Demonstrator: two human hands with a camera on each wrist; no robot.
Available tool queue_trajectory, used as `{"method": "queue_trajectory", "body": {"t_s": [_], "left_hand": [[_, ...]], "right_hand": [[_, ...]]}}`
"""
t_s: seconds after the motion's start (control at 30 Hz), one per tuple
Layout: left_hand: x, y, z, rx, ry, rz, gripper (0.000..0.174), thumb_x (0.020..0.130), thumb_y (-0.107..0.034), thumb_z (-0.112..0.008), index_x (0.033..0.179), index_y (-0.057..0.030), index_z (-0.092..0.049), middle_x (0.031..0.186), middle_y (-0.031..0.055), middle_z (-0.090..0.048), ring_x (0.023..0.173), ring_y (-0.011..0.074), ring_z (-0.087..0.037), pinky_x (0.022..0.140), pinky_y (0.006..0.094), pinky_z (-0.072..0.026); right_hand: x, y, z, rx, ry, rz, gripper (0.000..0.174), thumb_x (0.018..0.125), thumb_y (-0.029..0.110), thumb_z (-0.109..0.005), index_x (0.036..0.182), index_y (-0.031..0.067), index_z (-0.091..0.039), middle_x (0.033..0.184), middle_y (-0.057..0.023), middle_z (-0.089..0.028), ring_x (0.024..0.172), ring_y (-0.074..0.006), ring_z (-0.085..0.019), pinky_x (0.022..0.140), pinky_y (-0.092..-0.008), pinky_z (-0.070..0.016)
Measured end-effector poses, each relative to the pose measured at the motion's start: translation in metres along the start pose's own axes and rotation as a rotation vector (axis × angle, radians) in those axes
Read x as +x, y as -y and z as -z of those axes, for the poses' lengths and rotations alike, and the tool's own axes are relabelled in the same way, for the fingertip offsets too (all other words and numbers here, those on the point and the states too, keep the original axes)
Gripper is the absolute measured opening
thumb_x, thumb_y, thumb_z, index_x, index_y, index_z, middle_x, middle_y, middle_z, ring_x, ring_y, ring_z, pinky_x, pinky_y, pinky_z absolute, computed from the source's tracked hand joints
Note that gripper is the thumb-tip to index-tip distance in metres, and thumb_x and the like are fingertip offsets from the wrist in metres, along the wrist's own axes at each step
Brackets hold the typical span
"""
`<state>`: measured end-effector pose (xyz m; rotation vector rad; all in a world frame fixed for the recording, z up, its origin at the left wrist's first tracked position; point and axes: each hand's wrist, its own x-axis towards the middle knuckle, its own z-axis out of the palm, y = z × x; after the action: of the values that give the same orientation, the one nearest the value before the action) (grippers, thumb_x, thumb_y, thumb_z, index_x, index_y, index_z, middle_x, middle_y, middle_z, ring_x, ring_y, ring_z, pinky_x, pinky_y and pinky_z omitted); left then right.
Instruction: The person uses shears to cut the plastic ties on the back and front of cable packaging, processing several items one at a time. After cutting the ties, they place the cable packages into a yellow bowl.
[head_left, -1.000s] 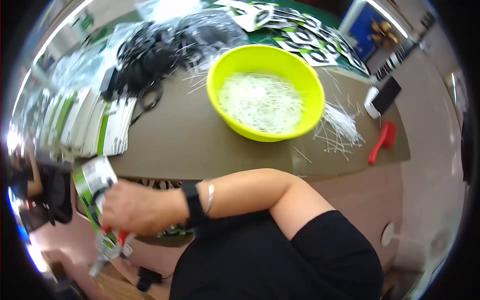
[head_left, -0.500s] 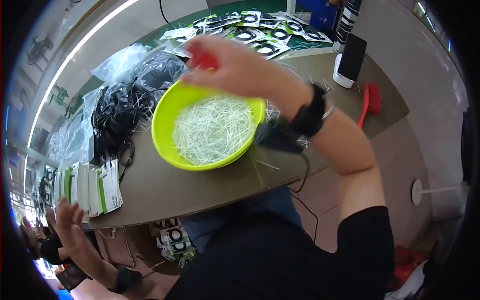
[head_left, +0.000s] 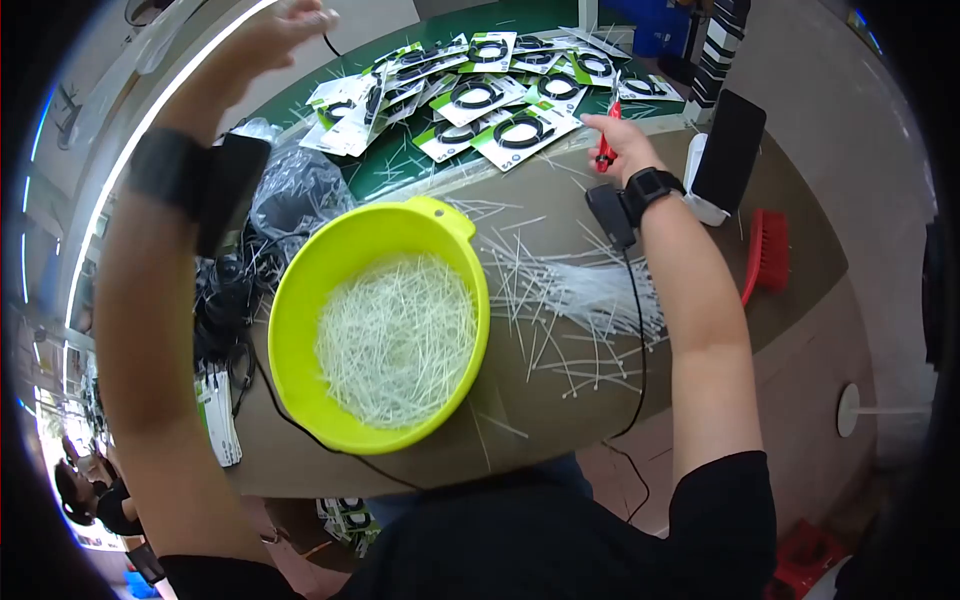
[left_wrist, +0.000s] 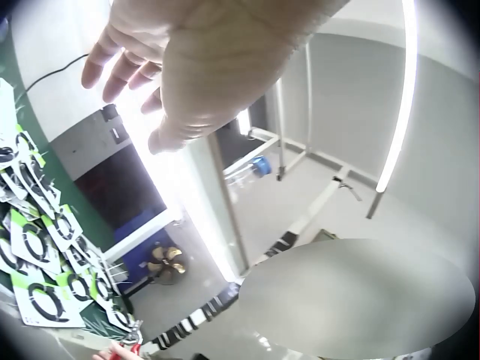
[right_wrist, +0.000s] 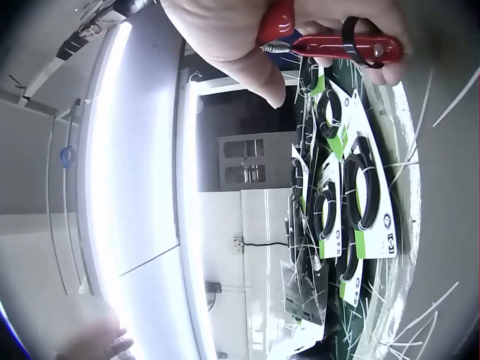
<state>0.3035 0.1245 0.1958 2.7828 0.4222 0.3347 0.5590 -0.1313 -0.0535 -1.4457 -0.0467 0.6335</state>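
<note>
In the head view my left hand [head_left: 275, 42] is raised at the upper left, above the back of the table. Its fingers are loosely bent and hold nothing, as the left wrist view shows too. My right hand [head_left: 630, 148] grips red-handled pliers [head_left: 606, 152] beside the pile of carded cables [head_left: 520, 130], black coils on white and green cards. In the right wrist view a spring shows between the red handles [right_wrist: 341, 47]. A yellow-green basin [head_left: 285, 350] full of short white plastic strips stands in front of my body.
Loose white cable ties [head_left: 590, 295] lie right of the basin. A phone [head_left: 730, 150] on a white stand and a red brush [head_left: 768, 250] are at the right. Plastic bags [head_left: 300, 190], black cables [head_left: 222, 300] and cards [head_left: 217, 415] line the left side. Another person sits far left.
My right hand has swung from the lower left across the basin to the back right with the pliers. My left hand has risen to the upper left. The carded cable seen earlier has left my grip.
</note>
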Motion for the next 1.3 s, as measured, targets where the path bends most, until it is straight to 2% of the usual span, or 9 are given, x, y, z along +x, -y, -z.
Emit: {"method": "queue_trajectory", "body": {"t_s": [0.13, 0.23, 0.33, 0.5, 0.7, 0.83, 0.93, 1.13, 1.3], "left_hand": [[0.055, 0.026, -0.086, -0.079, 0.149, 0.305, 0.057, 0.084, -0.044, -0.059, 0.123, -0.0036, -0.048, 0.118, 0.0136, -0.053, 0.109, 0.0245, -0.050, 0.089, 0.0410, -0.0459], [0.073, 0.049, -0.145, -0.115, 0.219, 0.442, 0.060, 0.082, -0.042, -0.061, 0.119, 0.0045, -0.050, 0.112, 0.0172, -0.056, 0.104, 0.0272, -0.055, 0.084, 0.0408, -0.0506], [0.086, 0.092, -0.188, -0.267, 0.382, 0.535, 0.051, 0.085, -0.036, -0.061, 0.122, -0.0033, -0.047, 0.114, 0.0133, -0.051, 0.108, 0.0255, -0.051, 0.087, 0.0431, -0.0476], [0.075, 0.097, -0.234, -0.458, 0.395, 0.696, 0.048, 0.086, -0.032, -0.062, 0.118, 0.0003, -0.048, 0.112, 0.0147, -0.050, 0.107, 0.0257, -0.051, 0.085, 0.0419, -0.0485], [0.081, 0.134, -0.253, -0.843, 0.134, 0.831, 0.032, 0.086, -0.021, -0.062, 0.107, 0.0031, -0.056, 0.096, 0.0121, -0.058, 0.087, 0.0196, -0.057, 0.072, 0.0333, -0.0505], [0.063, 0.130, -0.227, -1.074, 0.008, 0.713, 0.021, 0.087, -0.017, -0.060, 0.099, 0.0008, -0.060, 0.085, 0.0081, -0.060, 0.073, 0.0136, -0.055, 0.063, 0.0271, -0.0480], [0.035, 0.100, -0.175, -1.162, -0.066, 0.428, 0.021, 0.089, -0.016, -0.058, 0.101, 0.0011, -0.059, 0.084, 0.0056, -0.060, 0.070, 0.0112, -0.056, 0.064, 0.0232, -0.0481], [-0.095, 0.063, -0.057, -0.759, 0.463, 0.025, 0.034, 0.090, -0.018, -0.058, 0.115, 0.0050, -0.052, 0.094, 0.0089, -0.062, 0.083, 0.0117, -0.061, 0.073, 0.0236, -0.0511], [-0.120, 0.096, -0.022, -0.510, 0.540, 0.322, 0.037, 0.089, -0.021, -0.060, 0.116, 0.0033, -0.052, 0.090, 0.0069, -0.062, 0.081, 0.0113, -0.061, 0.069, 0.0228, -0.0512]], "right_hand": [[0.026, -0.011, -0.024, 0.064, -0.133, -0.085, 0.030, 0.077, 0.020, -0.072, 0.094, 0.0072, -0.051, 0.073, -0.0045, -0.051, 0.052, -0.0161, -0.050, 0.051, -0.0333, -0.0441], [0.059, -0.018, -0.035, 0.209, -0.002, -0.078, 0.030, 0.076, 0.018, -0.072, 0.095, 0.0056, -0.052, 0.074, -0.0059, -0.050, 0.055, -0.0187, -0.049, 0.052, -0.0344, -0.0450], [0.086, -0.022, -0.056, 0.150, 0.005, -0.042, 0.026, 0.076, 0.013, -0.071, 0.094, 0.0052, -0.053, 0.077, -0.0077, -0.053, 0.058, -0.0201, -0.052, 0.054, -0.0349, -0.0462], [0.145, -0.053, -0.113, 0.227, 0.059, 0.162, 0.019, 0.068, 0.005, -0.073, 0.082, 0.0029, -0.059, 0.068, -0.0079, -0.055, 0.059, -0.0212, -0.056, 0.047, -0.0340, -0.0419], [0.092, -0.046, -0.155, 0.094, 0.188, 0.054, 0.025, 0.070, -0.002, -0.070, 0.091, 0.0028, -0.055, 0.078, -0.0101, -0.058, 0.067, -0.0228, -0.060, 0.052, -0.0347, -0.0467], [0.056, -0.021, -0.150, 0.066, 0.322, 0.063, 0.030, 0.077, -0.001, -0.067, 0.102, 0.0041, -0.050, 0.086, -0.0093, -0.058, 0.072, -0.0224, -0.060, 0.059, -0.0354, -0.0514], [0.011, 0.014, -0.142, 0.082, 0.411, 0.134, 0.033, 0.078, 0.002, -0.067, 0.106, 0.0035, -0.050, 0.087, -0.0089, -0.058, 0.074, -0.0207, -0.060, 0.061, -0.0338, -0.0515], [-0.092, 0.045, -0.122, 0.036, 0.875, 0.289, 0.033, 0.082, 0.016, -0.067, 0.110, 0.0026, -0.054, 0.096, -0.0090, -0.060, 0.083, -0.0168, -0.061, 0.069, -0.0275, -0.0500], [-0.064, 0.041, -0.115, -0.348, 0.918, 0.318, 0.040, 0.081, 0.022, -0.069, 0.111, 0.0013, -0.054, 0.101, -0.0087, -0.060, 0.089, -0.0159, -0.061, 0.070, -0.0265, -0.0483]]}}
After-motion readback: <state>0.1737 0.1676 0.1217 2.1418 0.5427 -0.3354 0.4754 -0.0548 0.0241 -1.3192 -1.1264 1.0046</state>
